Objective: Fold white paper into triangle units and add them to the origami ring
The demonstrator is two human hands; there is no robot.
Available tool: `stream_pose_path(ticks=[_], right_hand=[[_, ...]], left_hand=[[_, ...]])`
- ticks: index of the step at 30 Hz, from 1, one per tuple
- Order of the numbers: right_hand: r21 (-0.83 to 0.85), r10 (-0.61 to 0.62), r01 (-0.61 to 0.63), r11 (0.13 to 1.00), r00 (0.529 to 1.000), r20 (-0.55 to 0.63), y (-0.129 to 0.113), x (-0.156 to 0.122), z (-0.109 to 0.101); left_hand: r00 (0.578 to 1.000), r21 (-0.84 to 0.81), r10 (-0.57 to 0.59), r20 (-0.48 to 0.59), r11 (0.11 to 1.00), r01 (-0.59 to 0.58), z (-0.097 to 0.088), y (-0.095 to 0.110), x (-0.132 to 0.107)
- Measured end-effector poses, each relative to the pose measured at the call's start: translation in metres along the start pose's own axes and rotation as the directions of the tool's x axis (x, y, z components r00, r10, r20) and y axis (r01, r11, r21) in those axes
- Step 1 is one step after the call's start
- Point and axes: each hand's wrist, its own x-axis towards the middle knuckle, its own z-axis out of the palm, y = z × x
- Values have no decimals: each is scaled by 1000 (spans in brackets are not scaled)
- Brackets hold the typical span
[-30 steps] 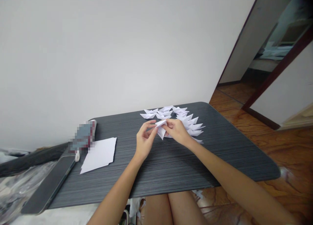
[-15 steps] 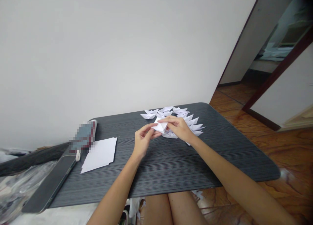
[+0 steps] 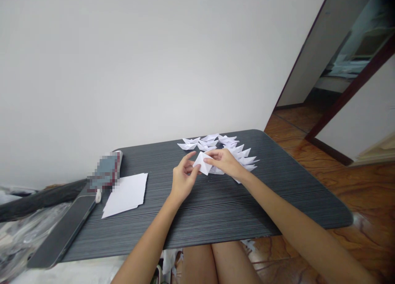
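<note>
Between my two hands, above the table, is a small piece of folded white paper (image 3: 203, 162), now diamond-shaped with a crease down its middle. My left hand (image 3: 182, 177) pinches its left corner with the thumb in front and the fingers partly behind. On the right side, my right hand (image 3: 226, 162) grips it between thumb and fingers. Several white folded paper boats (image 3: 247, 156) lie close behind and to the right of my hands, some partly hidden by the right hand. More paper boats (image 3: 189, 143) sit farther back.
A stack of white paper sheets (image 3: 128, 193) lies on the left of the dark table (image 3: 216, 218). Beside it are a blurred-out object (image 3: 106, 171) and a dark flat panel (image 3: 66, 230). A white wall (image 3: 154, 70) stands behind the table.
The folded paper has turned in my hands and now shows a diamond face. My left thumb has shifted lower on it, and the left index finger has lifted away.
</note>
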Motion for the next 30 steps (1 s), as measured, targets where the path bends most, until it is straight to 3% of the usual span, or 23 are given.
stream_pose_path(ticks=[6, 13, 21, 30], right_hand=[[-160, -75, 83, 984, 996, 51, -4, -4, 0], [-296, -146, 165, 941, 986, 86, -8, -7, 3], [-361, -208, 255, 897, 964, 164, -13, -10, 4], [-345, -45, 112, 932, 980, 194, -15, -11, 6]], left_hand=[[996, 241, 59, 60, 968, -72, -3, 0, 0], [985, 340, 152, 76, 925, -169, -4, 7, -1], [997, 209, 58, 56, 976, -68, -3, 6, -1], [992, 193, 55, -111, 981, -33, -4, 6, -2]])
